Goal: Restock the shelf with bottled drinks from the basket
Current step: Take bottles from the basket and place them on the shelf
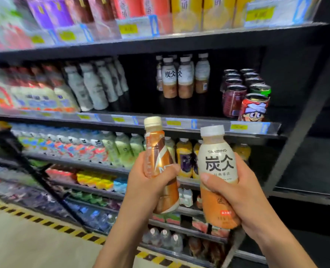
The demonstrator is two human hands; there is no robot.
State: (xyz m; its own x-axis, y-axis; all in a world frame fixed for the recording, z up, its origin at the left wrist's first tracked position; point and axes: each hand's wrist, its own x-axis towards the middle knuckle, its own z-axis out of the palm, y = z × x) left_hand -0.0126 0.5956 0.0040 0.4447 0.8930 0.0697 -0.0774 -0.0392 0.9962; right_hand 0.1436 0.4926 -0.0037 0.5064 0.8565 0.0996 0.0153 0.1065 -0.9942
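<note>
The left hand [150, 182] grasps an orange-wrapped bottle [160, 167], tilted slightly; the right hand [235, 188] grasps a cream-labelled bottle [218, 175], upright. Both are held in front of the shelf [179, 122], below the row of matching bottles [181, 78] standing at the back. The basket is out of view. The risk, as I judge it: with both hands full, reaching deep could knock the cans [245, 93] beside that row, or topple the standing bottles if one is pushed in too hard.
</note>
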